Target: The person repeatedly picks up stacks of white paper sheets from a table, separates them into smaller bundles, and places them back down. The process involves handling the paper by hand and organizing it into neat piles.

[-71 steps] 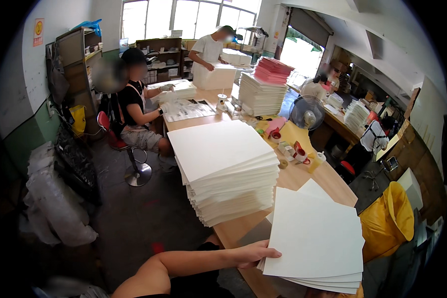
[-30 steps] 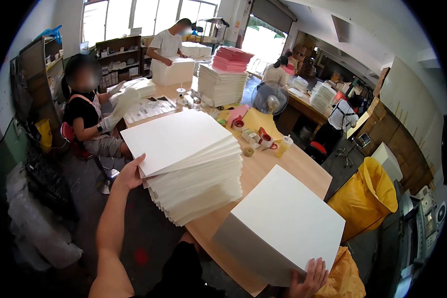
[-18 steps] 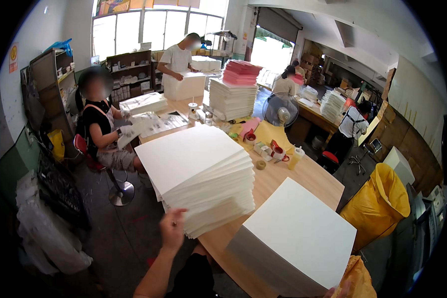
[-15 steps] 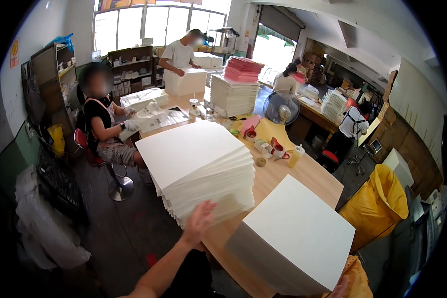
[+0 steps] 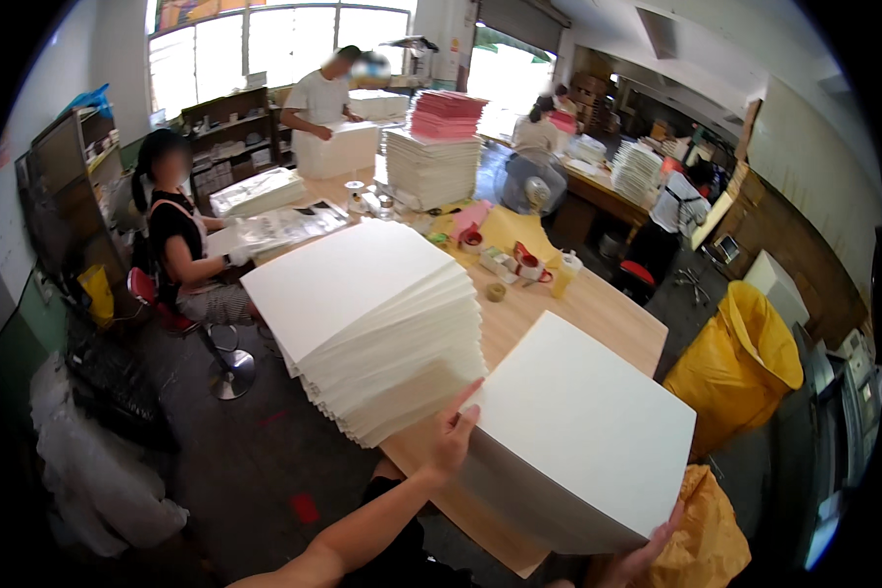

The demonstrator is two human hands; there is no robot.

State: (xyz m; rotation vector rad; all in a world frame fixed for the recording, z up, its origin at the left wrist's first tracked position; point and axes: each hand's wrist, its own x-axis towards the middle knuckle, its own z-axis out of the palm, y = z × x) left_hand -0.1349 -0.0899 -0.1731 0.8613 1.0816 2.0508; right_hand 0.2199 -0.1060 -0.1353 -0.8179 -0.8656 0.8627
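Observation:
A tall, neatly squared stack of white sheets (image 5: 588, 421) stands on the near right part of the wooden table. My left hand (image 5: 451, 439) holds its left corner, with thumb and forefinger by the top edge. On the opposite side, my right hand (image 5: 647, 557) holds the near right corner, its fingers along the side; part of this hand is hidden. Left of it rises a second stack of white sheets (image 5: 363, 284), whose layers fan out unevenly. Neither hand touches that one.
On the table (image 5: 608, 318) lie tape dispensers (image 5: 531, 263), a tape roll (image 5: 496, 292) and a bottle (image 5: 565, 274). Pink and white stacks (image 5: 433, 162) stand behind. A seated person (image 5: 181, 235) works at left, another person (image 5: 318, 108) beyond. Yellow bags (image 5: 725, 382) sit at right.
My left hand has moved right, from beside the fanned stack to the corner of the squared stack. My right hand has moved up along the side. The view has shifted slightly.

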